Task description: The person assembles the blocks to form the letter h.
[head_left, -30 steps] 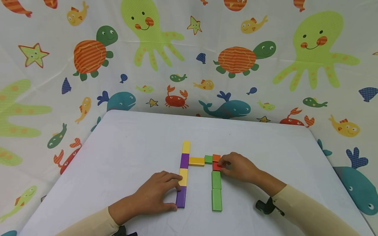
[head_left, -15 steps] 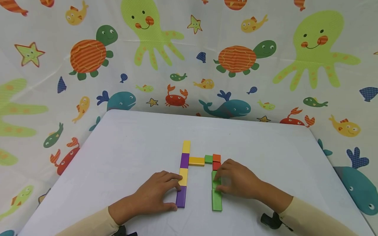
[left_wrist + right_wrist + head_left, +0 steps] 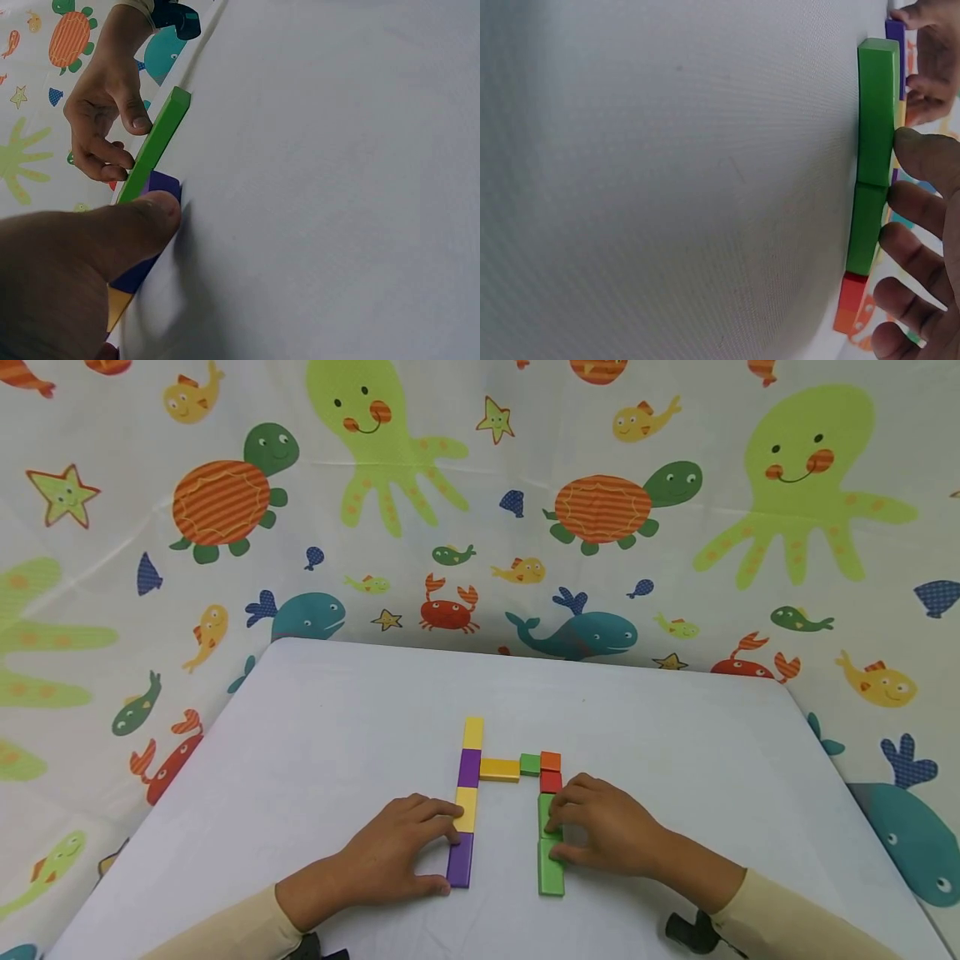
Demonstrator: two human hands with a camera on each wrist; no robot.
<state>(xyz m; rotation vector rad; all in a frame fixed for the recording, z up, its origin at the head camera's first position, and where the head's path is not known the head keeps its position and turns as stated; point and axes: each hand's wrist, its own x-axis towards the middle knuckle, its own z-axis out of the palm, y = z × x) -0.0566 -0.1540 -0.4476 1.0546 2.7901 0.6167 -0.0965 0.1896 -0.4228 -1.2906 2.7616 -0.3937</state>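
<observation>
My left hand (image 3: 397, 852) rests along the left column of blocks. Its fingertips touch the lower yellow block (image 3: 468, 803), and its thumb is at the near end of the lower purple block (image 3: 461, 862). On the right column, my right hand (image 3: 611, 827) touches the two long green blocks (image 3: 551, 875) with fingertips and thumb; the right wrist view shows these green blocks (image 3: 877, 112) lying end to end. Farther up stand a red block (image 3: 551, 782) and an orange block (image 3: 551, 762).
A horizontal yellow block (image 3: 499, 770) and small green block (image 3: 529, 765) bridge the two columns. Above the left hand are an upper purple block (image 3: 469, 768) and upper yellow block (image 3: 473, 732). All lie on a white-covered table (image 3: 360, 710) before a sea-animal cloth (image 3: 450, 468).
My right hand has slid from the red block toward the near end, down onto the green blocks. My left hand and the blocks show no clear movement.
</observation>
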